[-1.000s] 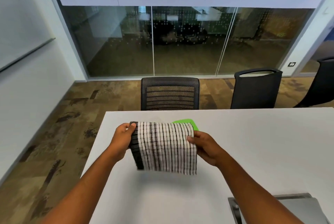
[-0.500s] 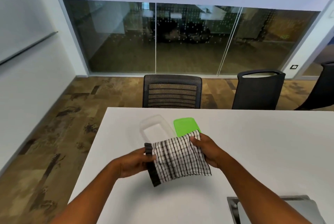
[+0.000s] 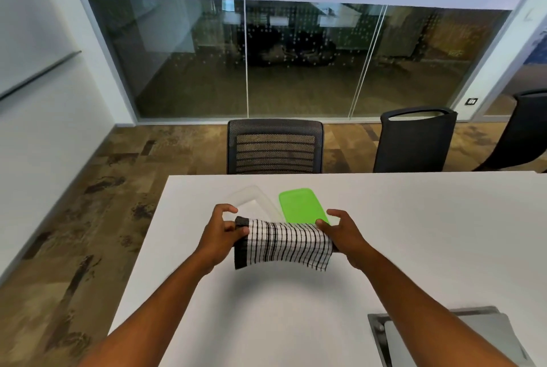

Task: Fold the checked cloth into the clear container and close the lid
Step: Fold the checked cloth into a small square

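Note:
The black-and-white checked cloth (image 3: 284, 244) hangs folded over, stretched between both hands just above the white table (image 3: 414, 233). My left hand (image 3: 222, 233) pinches its dark-bordered left end. My right hand (image 3: 340, 233) pinches its right end. Behind the cloth the clear container (image 3: 251, 199) stands open on the table, its near part hidden by the cloth and my left hand. The green lid (image 3: 300, 205) lies flat beside the container, to its right.
A grey metal cable hatch (image 3: 444, 337) is set into the table at the near right. Black chairs (image 3: 275, 146) stand at the far table edge. The table's left edge runs close to my left arm.
The cloth was folded down smaller and lowered, uncovering the container and lid. My left hand swung down, then back up to the left end; the cloth now spans level between both hands.

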